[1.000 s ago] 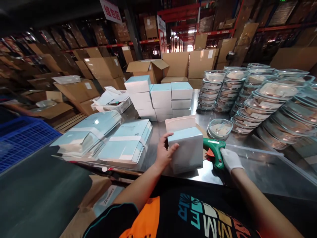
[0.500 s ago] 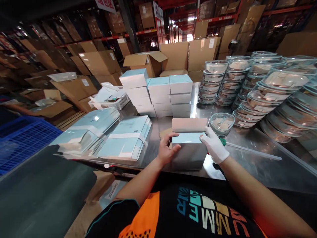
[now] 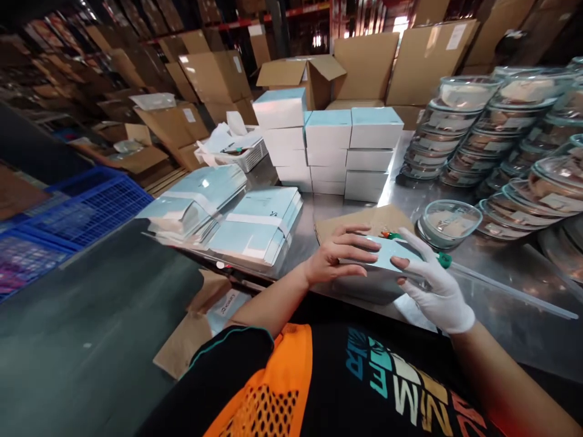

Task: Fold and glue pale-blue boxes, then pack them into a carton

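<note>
A small pale blue box (image 3: 380,261) stands on the steel table (image 3: 501,303) close to my body. My bare left hand (image 3: 337,258) presses on its top left, fingers spread over the lid. My right hand (image 3: 432,282), in a white glove, lies flat on the box's top right. A green glue gun (image 3: 443,260) peeks out just behind my right hand. A piece of brown cardboard (image 3: 364,220) lies under and behind the box.
Stacks of finished blue boxes (image 3: 330,145) stand behind. Flat blue box blanks (image 3: 255,224) lie in bundles at left. Stacked glass bowls (image 3: 492,121) fill the right; one bowl (image 3: 449,221) sits alone. A blue crate (image 3: 86,209) is far left, cardboard cartons (image 3: 364,67) behind.
My right hand let go of the green glue gun and moved onto the box. The box's raised flap is now folded down, with both hands pressing on top. The view tilted down.
</note>
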{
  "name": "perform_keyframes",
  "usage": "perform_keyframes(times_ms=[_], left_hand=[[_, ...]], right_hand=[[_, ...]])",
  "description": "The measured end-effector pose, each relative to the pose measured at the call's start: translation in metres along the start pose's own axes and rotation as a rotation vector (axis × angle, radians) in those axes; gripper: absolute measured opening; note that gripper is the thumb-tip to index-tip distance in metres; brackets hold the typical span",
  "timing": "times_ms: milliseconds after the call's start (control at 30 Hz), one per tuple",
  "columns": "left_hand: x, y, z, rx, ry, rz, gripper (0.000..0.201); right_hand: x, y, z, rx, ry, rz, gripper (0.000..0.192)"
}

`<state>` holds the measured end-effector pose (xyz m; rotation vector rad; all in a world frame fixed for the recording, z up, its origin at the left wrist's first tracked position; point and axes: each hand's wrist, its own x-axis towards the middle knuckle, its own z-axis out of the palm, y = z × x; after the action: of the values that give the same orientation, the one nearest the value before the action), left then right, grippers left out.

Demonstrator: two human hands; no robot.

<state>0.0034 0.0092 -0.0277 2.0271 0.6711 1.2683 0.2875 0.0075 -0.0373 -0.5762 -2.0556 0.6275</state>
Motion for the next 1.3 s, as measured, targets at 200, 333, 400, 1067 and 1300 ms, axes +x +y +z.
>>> perform_keyframes(times_ms=[200, 333, 400, 1067, 1300], left_hand=[[-0.002, 0.004, 0.0, 0.026, -0.017, -0.02, 0.032], [-0.013, -0.01, 0.008, 0.059, 0.154, -0.062, 0.061], [-0.023, -0.024, 0.016, -0.004, 0.352, -0.182, 0.104], [0.181, -0.011, -0.082, -0.672, 0.937, -0.659, 0.03], [0.235, -0.041, -0.144, -0.518, 1.131, -0.707, 0.037]], right_hand=[[0.0, -0.002, 0.007, 0.029, 0.03, 0.0, 0.045], [-0.016, 0.015, 0.022, -0.003, 0.167, 0.216, 0.062], [-0.022, 0.026, 0.029, -0.017, 0.164, 0.373, 0.072], [-0.081, 0.076, 0.071, -0.051, -0.099, 0.516, 0.067], [-0.08, 0.082, 0.066, -0.102, -0.159, 0.411, 0.049]])
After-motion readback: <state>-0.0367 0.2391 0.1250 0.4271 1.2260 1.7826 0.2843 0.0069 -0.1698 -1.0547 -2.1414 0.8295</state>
